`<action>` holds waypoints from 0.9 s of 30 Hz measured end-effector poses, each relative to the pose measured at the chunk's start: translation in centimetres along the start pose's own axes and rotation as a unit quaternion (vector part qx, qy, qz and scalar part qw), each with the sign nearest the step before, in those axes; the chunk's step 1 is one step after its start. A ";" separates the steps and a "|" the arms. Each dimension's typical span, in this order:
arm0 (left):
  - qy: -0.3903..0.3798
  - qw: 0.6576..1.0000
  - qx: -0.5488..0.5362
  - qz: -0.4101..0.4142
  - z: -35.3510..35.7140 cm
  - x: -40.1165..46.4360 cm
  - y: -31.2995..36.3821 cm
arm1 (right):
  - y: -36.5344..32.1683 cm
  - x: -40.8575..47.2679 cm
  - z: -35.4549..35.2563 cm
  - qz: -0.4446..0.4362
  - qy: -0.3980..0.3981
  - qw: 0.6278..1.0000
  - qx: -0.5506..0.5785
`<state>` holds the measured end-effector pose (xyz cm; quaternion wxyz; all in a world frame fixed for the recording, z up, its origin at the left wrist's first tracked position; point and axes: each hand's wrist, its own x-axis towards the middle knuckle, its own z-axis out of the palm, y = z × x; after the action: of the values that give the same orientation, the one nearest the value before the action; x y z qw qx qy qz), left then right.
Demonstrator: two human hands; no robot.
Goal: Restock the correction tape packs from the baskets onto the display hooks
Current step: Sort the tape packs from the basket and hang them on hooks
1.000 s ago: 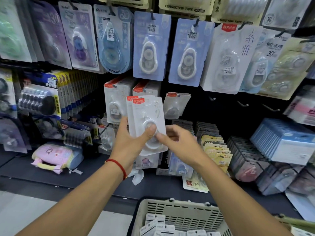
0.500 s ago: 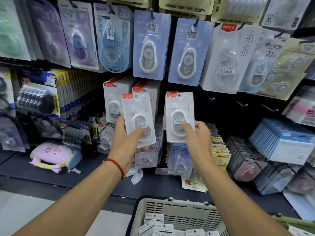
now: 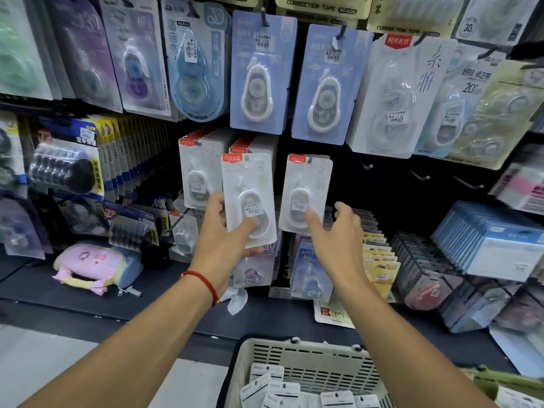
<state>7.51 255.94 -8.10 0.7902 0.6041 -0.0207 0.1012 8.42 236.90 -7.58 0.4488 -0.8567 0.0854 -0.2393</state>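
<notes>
My left hand grips a white correction tape pack with a red top label, held upright in front of the middle hooks. A second white pack hangs on a hook just to the right. My right hand is below that pack, fingers spread, index tip near its lower edge, holding nothing. Two full hooks of the same white packs hang behind and left of my left hand. A cream basket with more packs sits at the bottom centre.
Larger blue correction tape packs hang on the row above. Bare hooks stick out to the right of the hung pack. Boxes of stock fill the right shelf, and a pink pouch lies at the left.
My right hand took one pack from the pair, put it on the hook to the right, and has now let go and dropped slightly. My left hand keeps its pack.
</notes>
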 end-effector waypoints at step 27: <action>-0.097 0.950 0.278 0.106 2.2 0.3 -2.1 | 0.6 1.5 0.0 -0.080 -0.036 0.996 0.033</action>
<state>8.44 253.36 -9.47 0.5701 0.8008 -0.1327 0.1271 9.81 236.01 -7.61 0.4586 -0.8537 -0.0077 -0.2466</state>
